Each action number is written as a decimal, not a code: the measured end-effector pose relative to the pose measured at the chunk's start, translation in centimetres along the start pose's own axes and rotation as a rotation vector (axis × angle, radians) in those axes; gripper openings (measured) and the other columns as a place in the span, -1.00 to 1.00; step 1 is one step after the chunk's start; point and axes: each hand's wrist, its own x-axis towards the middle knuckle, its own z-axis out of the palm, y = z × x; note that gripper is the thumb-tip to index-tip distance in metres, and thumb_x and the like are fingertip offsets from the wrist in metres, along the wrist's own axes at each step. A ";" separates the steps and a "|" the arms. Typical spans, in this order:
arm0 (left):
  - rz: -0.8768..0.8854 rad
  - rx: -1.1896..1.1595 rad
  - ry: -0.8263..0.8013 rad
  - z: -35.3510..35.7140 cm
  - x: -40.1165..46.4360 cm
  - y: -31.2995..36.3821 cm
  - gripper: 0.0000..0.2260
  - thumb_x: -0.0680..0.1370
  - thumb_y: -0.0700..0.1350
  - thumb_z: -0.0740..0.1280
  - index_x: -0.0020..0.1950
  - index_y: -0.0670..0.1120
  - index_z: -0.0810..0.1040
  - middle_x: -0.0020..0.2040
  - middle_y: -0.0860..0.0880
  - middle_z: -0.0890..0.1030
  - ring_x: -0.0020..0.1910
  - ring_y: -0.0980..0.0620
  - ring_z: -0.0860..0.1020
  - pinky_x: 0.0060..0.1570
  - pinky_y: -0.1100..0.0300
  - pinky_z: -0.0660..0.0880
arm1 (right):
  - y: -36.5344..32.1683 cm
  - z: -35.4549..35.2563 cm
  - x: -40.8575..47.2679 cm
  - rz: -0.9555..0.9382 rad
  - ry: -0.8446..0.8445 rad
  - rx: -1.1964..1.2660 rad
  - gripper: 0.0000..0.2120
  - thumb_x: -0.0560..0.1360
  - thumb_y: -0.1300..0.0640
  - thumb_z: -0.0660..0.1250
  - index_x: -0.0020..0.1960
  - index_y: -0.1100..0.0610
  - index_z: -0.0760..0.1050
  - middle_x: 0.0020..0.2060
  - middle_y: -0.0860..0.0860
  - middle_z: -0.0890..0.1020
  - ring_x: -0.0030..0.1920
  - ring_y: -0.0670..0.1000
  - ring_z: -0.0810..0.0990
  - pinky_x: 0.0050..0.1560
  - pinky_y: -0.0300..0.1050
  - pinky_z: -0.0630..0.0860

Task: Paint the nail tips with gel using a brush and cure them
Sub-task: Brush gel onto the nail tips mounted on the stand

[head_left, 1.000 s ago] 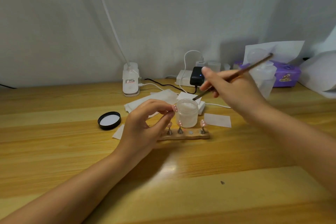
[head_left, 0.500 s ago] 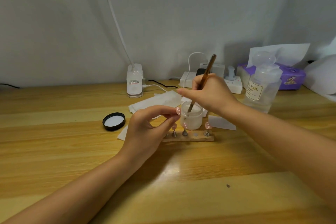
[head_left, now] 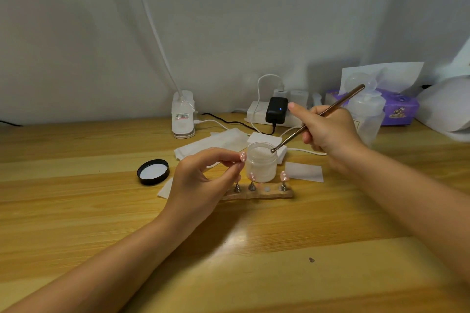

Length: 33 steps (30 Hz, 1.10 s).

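The right hand (head_left: 328, 129) grips a slim metal-and-wood brush (head_left: 315, 119), tilted, its tip at the rim of an open frosted gel jar (head_left: 261, 165) on the worktop (head_left: 101, 211). The left hand (head_left: 203, 180) pinches a pale pink nail tip (head_left: 243, 157) beside the jar. More pink tips stand on a wooden holder (head_left: 259, 193) just in front.

Table (head_left: 254, 262): varnished wood, glossy glare patch. Jar (head_left: 261, 165): frosted, translucent. Lid (head_left: 153, 171): black plastic. Brush (head_left: 318, 118) ferrule: shiny metal. Nail stand (head_left: 259, 194): wood base, metal pegs. Wipes (head_left: 211, 143): matt white.
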 end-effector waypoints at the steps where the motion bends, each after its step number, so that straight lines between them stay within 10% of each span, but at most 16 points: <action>1: -0.003 0.006 0.000 0.0 0.0 0.0 -0.84 0.41 -0.23 0.39 -0.04 -0.05 0.61 -0.18 0.07 0.64 -0.19 0.20 0.60 -0.08 0.37 0.49 | 0.1 -0.2 0.0 0.006 0.014 0.000 -0.63 0.46 -0.07 0.33 -0.40 0.11 0.37 -0.69 -0.09 0.41 -0.62 -0.17 0.36 -0.50 -0.29 0.29; 33: -0.063 0.007 0.001 0.0 -0.1 0.3 -0.77 0.42 -0.26 0.39 -0.04 0.04 0.59 -0.17 0.11 0.64 -0.20 0.16 0.61 -0.06 0.05 0.57 | 1.7 -0.1 -0.4 0.082 0.115 0.149 -0.66 0.47 -0.06 0.33 -0.39 0.10 0.40 -0.68 -0.09 0.41 -0.64 -0.21 0.38 -0.54 -0.34 0.32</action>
